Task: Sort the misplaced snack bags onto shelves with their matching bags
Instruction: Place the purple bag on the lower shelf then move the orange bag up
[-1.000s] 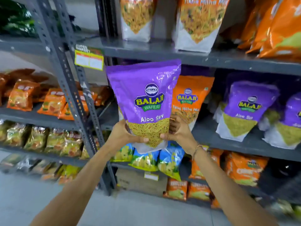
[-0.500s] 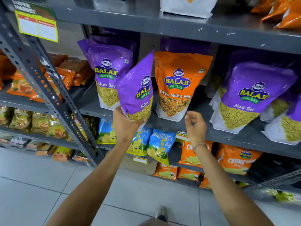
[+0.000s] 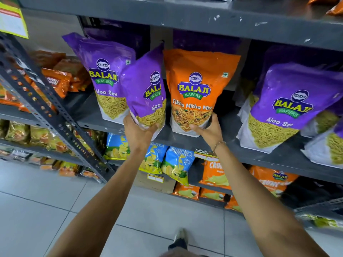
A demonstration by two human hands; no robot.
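My left hand (image 3: 138,133) grips the bottom of a purple Aloo Sev bag (image 3: 146,89), held upright and turned edge-on just above the grey middle shelf (image 3: 232,149). Beside it, an orange Tikha Mitha Mix bag (image 3: 196,88) stands on that shelf, and my right hand (image 3: 207,129) clasps its lower right corner. Another purple Aloo Sev bag (image 3: 104,75) stands to the left, and a third (image 3: 285,104) leans at the right with more purple bags behind it.
A grey upper shelf (image 3: 185,15) hangs close over the bag tops. A slanted metal upright (image 3: 46,101) stands at the left, with orange and green packets beyond it. Blue chip bags (image 3: 176,162) and orange bags (image 3: 213,173) fill the lower shelf. Tiled floor lies below.
My left hand carried the purple bag down to the middle shelf beside the other purple bag. My right hand let go of it, reached over and closed on the orange bag's base.
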